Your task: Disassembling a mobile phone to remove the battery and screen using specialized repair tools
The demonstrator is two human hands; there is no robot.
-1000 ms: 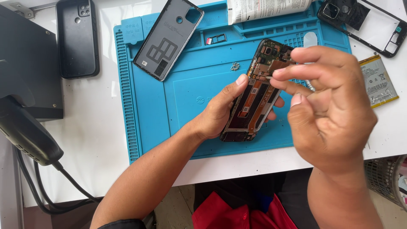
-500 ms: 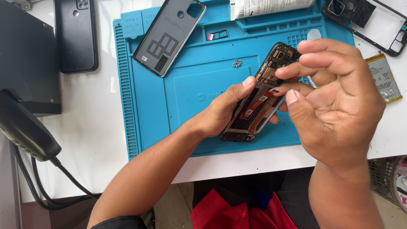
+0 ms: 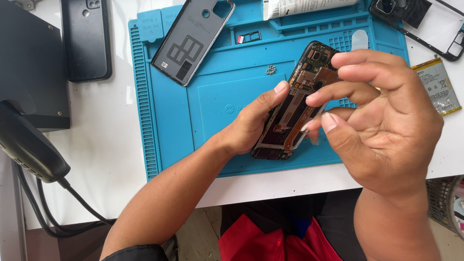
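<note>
My left hand [image 3: 251, 125] grips an opened phone [image 3: 295, 113] by its left edge, thumb on the rim, and holds it tilted above a blue work mat [image 3: 217, 96]. The phone's back is off, showing its circuit board and copper-coloured parts. My right hand [image 3: 386, 125] hovers over the phone's right side. Its index and middle fingertips rest on the board and its thumb sits by the right edge. I cannot make out whether those fingers pinch anything small.
On the mat lie a grey back cover [image 3: 193, 38], a small tray [image 3: 249, 37] and loose screws [image 3: 270, 70]. A battery [image 3: 437, 87] and a black phone frame [image 3: 425, 24] lie at the right. A black case [image 3: 86, 38] and a cabled black tool [image 3: 29, 145] sit at the left.
My right hand has dropped lower over the phone and its fingers have spread a little. The thin tool seen in it a second ago no longer shows. The left hand keeps its grip.
</note>
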